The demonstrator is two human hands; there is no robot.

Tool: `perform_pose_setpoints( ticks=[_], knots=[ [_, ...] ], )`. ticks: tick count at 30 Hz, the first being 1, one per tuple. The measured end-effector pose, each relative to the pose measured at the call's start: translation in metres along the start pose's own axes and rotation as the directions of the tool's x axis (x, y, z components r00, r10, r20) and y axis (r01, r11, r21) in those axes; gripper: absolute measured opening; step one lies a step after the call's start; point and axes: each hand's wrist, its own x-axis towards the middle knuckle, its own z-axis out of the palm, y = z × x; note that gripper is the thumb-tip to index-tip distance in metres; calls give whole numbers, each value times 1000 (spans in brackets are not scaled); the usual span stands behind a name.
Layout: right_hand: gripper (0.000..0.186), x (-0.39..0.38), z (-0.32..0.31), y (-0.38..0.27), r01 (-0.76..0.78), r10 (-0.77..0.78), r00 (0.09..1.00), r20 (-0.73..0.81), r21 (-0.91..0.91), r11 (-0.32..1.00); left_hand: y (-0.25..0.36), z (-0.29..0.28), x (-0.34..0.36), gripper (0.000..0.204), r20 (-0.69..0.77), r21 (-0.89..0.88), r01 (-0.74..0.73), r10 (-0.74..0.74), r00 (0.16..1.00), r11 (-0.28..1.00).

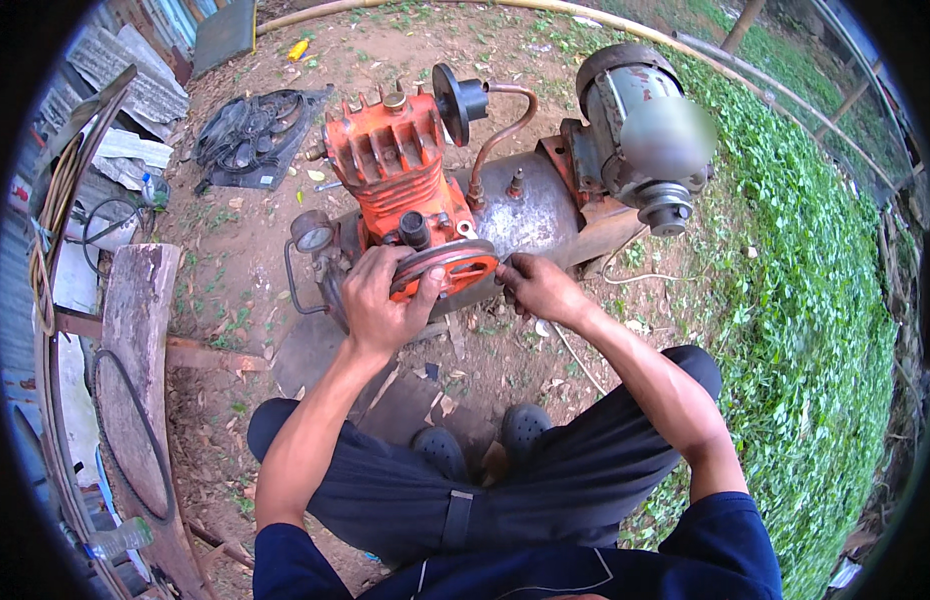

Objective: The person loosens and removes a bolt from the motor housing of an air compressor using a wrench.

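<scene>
An orange finned air compressor pump [385,160] stands on a rust-marked tank [530,205] in front of me. On its near side sits a pulley wheel [465,272], orange inside with a dark grooved rim. My left hand [383,300] grips the wheel's left side, the thumb on its near face and the fingers over the rim. At the opposite edge is my right hand [541,287], closed with fingers curled and its tips against or just beside the rim. Whatever may be between those fingertips is hidden. A pressure gauge [312,236] shows left of the pump.
A grey electric motor [625,110] is mounted at the tank's right end. A bent copper pipe [525,120] links pump and tank. Black parts lie on a dark sheet [250,135] at far left. A wooden plank [135,350] and a black belt [110,420] are at left.
</scene>
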Motion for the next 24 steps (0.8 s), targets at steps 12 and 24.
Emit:
perform_pose_setpoints(
  ticks=[12, 24],
  knots=[
    [34, -2, 9, -21, -236, 184, 969, 164, 403, 884, -6, 2, -2, 37, -12, 27, -58, 58, 998, 998],
    [33, 41, -43, 15, 197, -545, 810, -217, -774, 601, -4, 3, -1, 36, -22, 14, -51, 51, 998, 999]
  ],
)
